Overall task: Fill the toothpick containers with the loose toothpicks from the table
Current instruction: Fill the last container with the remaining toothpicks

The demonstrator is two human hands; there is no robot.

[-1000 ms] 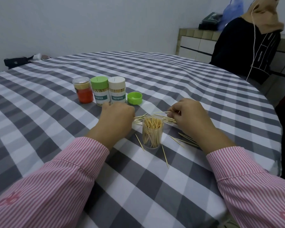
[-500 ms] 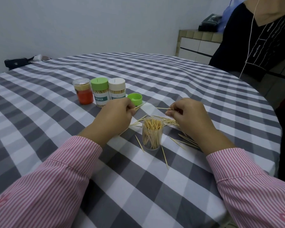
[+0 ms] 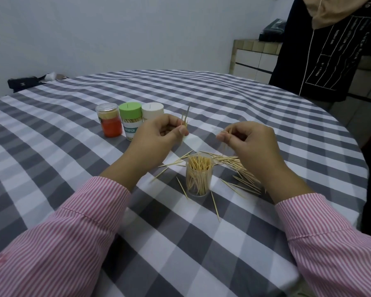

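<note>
An open clear container [image 3: 198,175] full of upright toothpicks stands on the checked tablecloth [image 3: 201,243] between my hands. Loose toothpicks [image 3: 240,170] lie scattered around it, mostly to its right. Raised above the table to the container's upper left, my left hand [image 3: 159,138] pinches a few toothpicks that stick up past the fingers. My right hand [image 3: 247,142] hovers to the container's upper right and pinches a few toothpicks that point downward.
Three lidded containers stand behind my left hand: an orange one [image 3: 108,123], a green-lidded one [image 3: 130,120] and a white-lidded one [image 3: 152,110]. A person in a dark top [image 3: 321,52] stands at the table's far right. A dark object [image 3: 23,83] lies at the far left edge.
Both hands have lifted off the table with toothpicks pinched in them. The green loose lid is now hidden behind my left hand. The standing person has shifted.
</note>
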